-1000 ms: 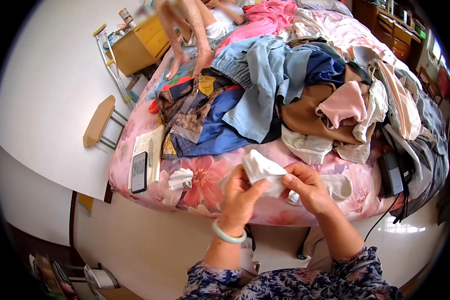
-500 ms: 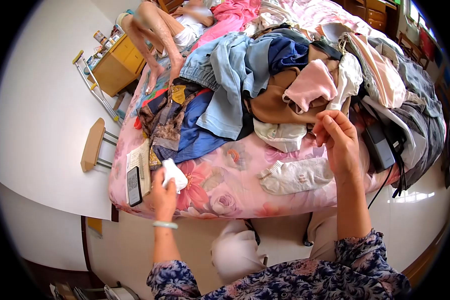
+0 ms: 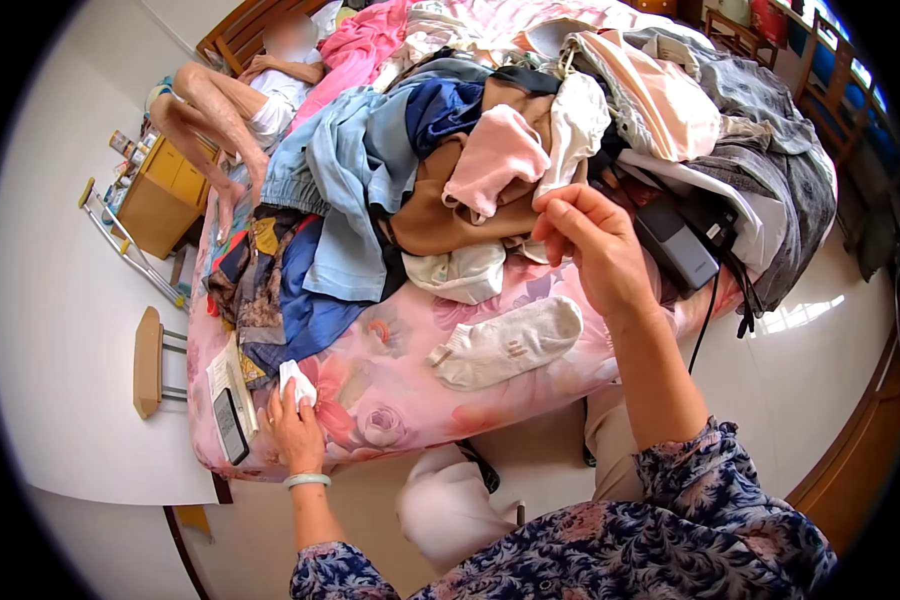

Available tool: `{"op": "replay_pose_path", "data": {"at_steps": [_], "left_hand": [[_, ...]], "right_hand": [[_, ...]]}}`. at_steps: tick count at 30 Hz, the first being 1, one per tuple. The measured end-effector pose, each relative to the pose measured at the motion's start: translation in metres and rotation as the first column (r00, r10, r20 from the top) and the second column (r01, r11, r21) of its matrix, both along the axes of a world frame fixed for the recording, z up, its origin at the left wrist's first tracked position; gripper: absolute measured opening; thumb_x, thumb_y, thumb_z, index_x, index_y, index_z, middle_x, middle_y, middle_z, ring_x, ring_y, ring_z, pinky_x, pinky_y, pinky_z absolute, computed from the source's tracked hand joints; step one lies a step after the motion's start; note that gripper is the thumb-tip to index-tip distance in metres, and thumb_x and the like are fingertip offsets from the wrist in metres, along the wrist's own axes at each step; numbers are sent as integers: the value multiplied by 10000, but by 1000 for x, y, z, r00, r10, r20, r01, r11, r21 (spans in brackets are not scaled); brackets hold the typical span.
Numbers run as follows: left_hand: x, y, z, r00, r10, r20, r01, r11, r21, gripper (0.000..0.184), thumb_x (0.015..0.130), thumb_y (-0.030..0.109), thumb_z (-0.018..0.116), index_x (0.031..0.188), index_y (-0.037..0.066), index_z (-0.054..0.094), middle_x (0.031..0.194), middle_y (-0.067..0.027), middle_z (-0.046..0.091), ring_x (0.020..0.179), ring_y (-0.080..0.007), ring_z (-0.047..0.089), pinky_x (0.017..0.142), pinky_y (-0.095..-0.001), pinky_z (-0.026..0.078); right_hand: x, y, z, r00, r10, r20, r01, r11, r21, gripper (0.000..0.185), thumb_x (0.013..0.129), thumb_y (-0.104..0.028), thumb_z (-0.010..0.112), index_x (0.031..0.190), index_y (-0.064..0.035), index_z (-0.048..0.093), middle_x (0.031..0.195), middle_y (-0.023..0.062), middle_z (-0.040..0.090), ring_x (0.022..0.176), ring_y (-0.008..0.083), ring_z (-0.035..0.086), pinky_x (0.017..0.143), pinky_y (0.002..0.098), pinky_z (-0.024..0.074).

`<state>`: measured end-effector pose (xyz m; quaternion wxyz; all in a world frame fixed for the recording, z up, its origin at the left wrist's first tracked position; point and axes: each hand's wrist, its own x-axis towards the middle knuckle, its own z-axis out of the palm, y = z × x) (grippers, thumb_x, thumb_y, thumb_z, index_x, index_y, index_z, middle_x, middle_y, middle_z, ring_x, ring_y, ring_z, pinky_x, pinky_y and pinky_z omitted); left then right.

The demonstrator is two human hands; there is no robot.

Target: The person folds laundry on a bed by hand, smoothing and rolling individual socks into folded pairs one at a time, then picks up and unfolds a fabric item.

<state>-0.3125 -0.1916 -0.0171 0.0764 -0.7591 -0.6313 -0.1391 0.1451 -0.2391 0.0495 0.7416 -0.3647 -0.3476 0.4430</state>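
At the near left of the bed, my left hand point(image 3: 295, 430) rests with its fingertips over a small folded white cloth point(image 3: 297, 381). My right hand point(image 3: 592, 240) hovers over the bed with thumb and fingers pinched together; whatever they hold, if anything, is hidden. Just past its fingertips lies the end of a long white sock-like piece point(image 3: 576, 125), and I cannot tell whether they touch. A cream sock point(image 3: 510, 345) lies flat on the floral sheet point(image 3: 380, 425) between my hands. Beyond it is a pink cloth point(image 3: 497, 160) on a brown garment point(image 3: 430, 215).
Heaped clothes cover the bed's middle, with light blue denim point(image 3: 345, 200) among them. A phone point(image 3: 232, 427) lies on a notebook point(image 3: 222, 375) at left. A dark box point(image 3: 678, 245) with cables sits at right. Another person's legs point(image 3: 210, 100) rest on the far left; a crutch point(image 3: 130, 245) leans nearby.
The view has swung right, so the bed appears further left. My left hand has lowered the folded white cloth onto the sheet beside the notebook. My right hand keeps its pinched pose.
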Motion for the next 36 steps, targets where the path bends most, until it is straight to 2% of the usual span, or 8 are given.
{"op": "replay_pose_path", "data": {"at_steps": [10,15,19,22,26,29,32,36], "left_hand": [[40,-16,23,999,21,50,-30,981,191,628,851,266,607,1375,-3,391,1484,-250,241,1376,-424,224,1125,-514,154],[136,-36,31,837,-285,468,323,946,-2,474,853,272,620,1191,-53,553,1293,-239,515,1210,-386,484,1021,-433,377],[207,-30,14,740,-216,636,384,913,-136,438,839,285,647,1123,-44,590,1181,-226,577,1133,-399,515,965,-459,400],[230,-27,8,847,-448,286,445,892,80,397,777,319,732,989,0,627,950,-199,610,845,-375,574,729,-446,453],[232,-25,2,807,-266,528,397,906,-150,341,753,256,766,915,0,611,927,-187,606,755,-298,588,682,-389,467],[219,-19,5,735,-18,678,378,841,-387,274,742,149,779,851,-1,576,881,-127,619,734,-181,567,671,-313,455],[206,-10,-6,385,-137,913,582,804,-125,212,773,68,743,812,7,544,706,-4,588,639,-102,509,586,-257,432],[193,-15,18,431,96,897,553,758,-347,205,771,57,740,826,4,550,695,-21,595,630,-93,504,554,-255,420]], "right_hand": [[19,-2,-3,988,-152,-15,153,988,10,173,957,-160,550,966,0,615,739,32,615,611,69,526,568,209,425],[18,-1,-12,956,-57,287,93,989,-115,180,944,-170,566,964,-1,625,725,19,608,629,65,541,572,210,445],[9,-5,-21,405,127,906,147,968,-202,277,878,-266,604,998,-16,624,801,184,668,729,309,657,655,408,503],[2,-7,-30,163,317,934,127,932,-339,352,835,-363,619,957,-33,614,829,217,654,794,382,632,704,461,489],[-7,-8,-42,19,308,951,60,949,-309,356,828,-402,629,865,-51,583,792,174,648,804,357,634,709,455,480],[-7,-8,-40,66,396,916,-13,918,-396,327,834,-376,632,872,-54,585,802,160,655,790,342,638,690,443,481],[-6,-11,-25,165,399,902,-97,917,-388,307,834,-357,641,896,-60,595,806,147,661,767,327,641,688,425,485],[-8,-7,-35,236,373,897,-140,927,-349,288,828,-335,659,904,-63,604,810,141,665,750,312,646,678,408,491]]}}
